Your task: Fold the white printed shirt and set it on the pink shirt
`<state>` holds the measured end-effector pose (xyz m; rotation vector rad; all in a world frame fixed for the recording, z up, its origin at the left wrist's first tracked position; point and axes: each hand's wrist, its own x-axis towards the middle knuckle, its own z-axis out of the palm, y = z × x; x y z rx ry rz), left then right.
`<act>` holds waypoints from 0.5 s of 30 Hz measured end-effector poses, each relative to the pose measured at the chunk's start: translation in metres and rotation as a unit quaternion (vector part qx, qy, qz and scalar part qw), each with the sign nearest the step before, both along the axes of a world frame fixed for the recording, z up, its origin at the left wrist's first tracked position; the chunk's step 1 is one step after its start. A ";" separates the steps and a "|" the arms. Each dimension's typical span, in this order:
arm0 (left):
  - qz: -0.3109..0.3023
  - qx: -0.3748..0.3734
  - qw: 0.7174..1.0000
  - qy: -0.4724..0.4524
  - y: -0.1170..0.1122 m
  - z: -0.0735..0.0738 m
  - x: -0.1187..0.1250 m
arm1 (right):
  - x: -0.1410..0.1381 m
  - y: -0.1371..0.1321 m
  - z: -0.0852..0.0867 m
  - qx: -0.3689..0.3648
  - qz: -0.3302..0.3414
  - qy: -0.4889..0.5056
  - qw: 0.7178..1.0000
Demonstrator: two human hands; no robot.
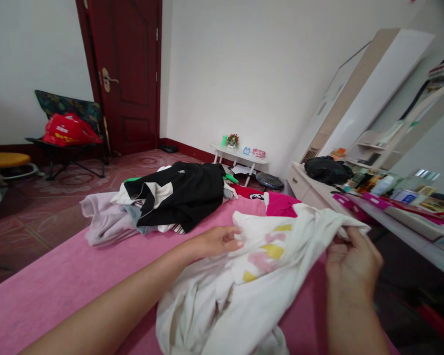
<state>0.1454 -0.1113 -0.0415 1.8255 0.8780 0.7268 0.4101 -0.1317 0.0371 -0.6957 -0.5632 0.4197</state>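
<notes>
Largest, the pink cover (59, 286) spreads beneath the clothes, reaching out toward 8 o'clock. The white garment (251, 291), printed in yellow and pink, lies creased across it at 6 o'clock, its right side lifted. Taking that garment as the dial's hub, a black garment (192, 187) tops a loose heap at 10 o'clock, and a bright pink garment (281, 204) lies just beyond it at 12. At 2 to 3 o'clock the right hand (353, 256) has its grip closed on the white edge. At 10 the left hand (218, 241) touches the opposite edge, fingers curled; whether its grip is closed I cannot tell.
</notes>
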 end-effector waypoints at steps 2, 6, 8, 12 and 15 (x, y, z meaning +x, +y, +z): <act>-0.060 -0.014 0.998 0.022 -0.007 -0.003 0.004 | 0.007 -0.003 0.006 0.037 -0.012 0.016 0.999; -0.102 0.052 0.989 0.093 -0.030 0.010 0.015 | 0.006 -0.007 0.008 0.057 -0.023 0.024 0.998; -0.080 0.106 0.975 0.179 -0.042 0.022 0.019 | 0.005 -0.007 0.008 0.071 -0.036 0.027 0.996; -0.009 0.172 0.943 0.283 -0.060 0.043 0.022 | 0.009 -0.009 0.010 0.093 -0.072 0.030 0.993; 0.021 0.193 0.936 0.293 -0.064 0.040 0.023 | 0.015 -0.010 0.010 0.092 -0.081 0.050 0.991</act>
